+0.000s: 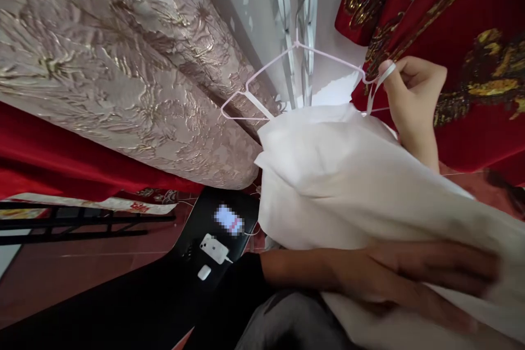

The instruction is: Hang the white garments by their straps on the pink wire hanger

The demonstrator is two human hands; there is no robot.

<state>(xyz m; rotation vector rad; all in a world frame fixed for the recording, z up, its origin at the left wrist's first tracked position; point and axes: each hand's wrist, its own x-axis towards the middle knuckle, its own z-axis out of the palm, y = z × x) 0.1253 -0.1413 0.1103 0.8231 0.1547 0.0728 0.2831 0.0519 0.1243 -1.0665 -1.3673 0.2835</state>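
A white garment is draped over a pale wire hanger that hangs by its hook from a white rail. My right hand is up at the hanger's right end, its fingers pinched on a thin white ribbon loop of the garment. My left hand, coming out of a dark sleeve, lies low with its fingers stretched flat along the underside of the white cloth, slightly blurred.
A beige-gold brocade garment hangs at the left, and a red garment with gold embroidery at the right. Below lie a black surface with a white charger and a small white case, plus a black rack.
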